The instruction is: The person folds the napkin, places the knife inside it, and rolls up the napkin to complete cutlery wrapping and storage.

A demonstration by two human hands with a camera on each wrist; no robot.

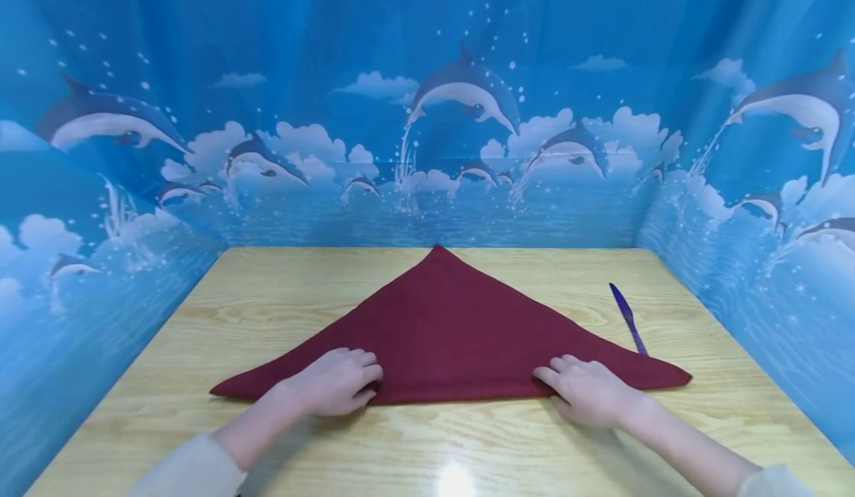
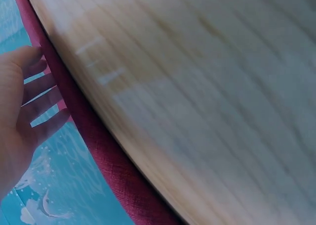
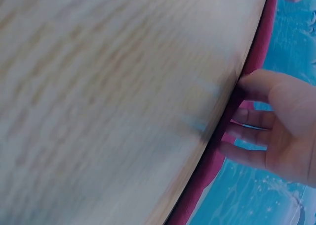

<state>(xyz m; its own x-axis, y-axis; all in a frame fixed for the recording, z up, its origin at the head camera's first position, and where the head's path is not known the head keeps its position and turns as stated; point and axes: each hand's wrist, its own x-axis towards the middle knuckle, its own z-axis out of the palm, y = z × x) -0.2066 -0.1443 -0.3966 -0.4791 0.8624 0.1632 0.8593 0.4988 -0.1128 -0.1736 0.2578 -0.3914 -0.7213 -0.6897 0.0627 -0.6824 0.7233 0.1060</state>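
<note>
A dark red cloth napkin (image 1: 461, 334) lies on the wooden table, folded into a wide triangle. One point faces the far edge, and the long fold runs along the near side. On the left part of that fold rests my left hand (image 1: 337, 382), fingers loosely bent and touching the fabric. My right hand (image 1: 591, 392) touches the fold on the right part, thumb at the near edge. Both wrist views show fairly straight fingers against the red edge, for the left hand (image 2: 15, 106) and the right hand (image 3: 291, 126) alike.
A purple plastic knife (image 1: 628, 317) lies just beyond the napkin's right side. The light wood table (image 1: 441, 445) reaches back to a blue curtain (image 1: 334, 30) printed with dolphins, which also hangs along both sides.
</note>
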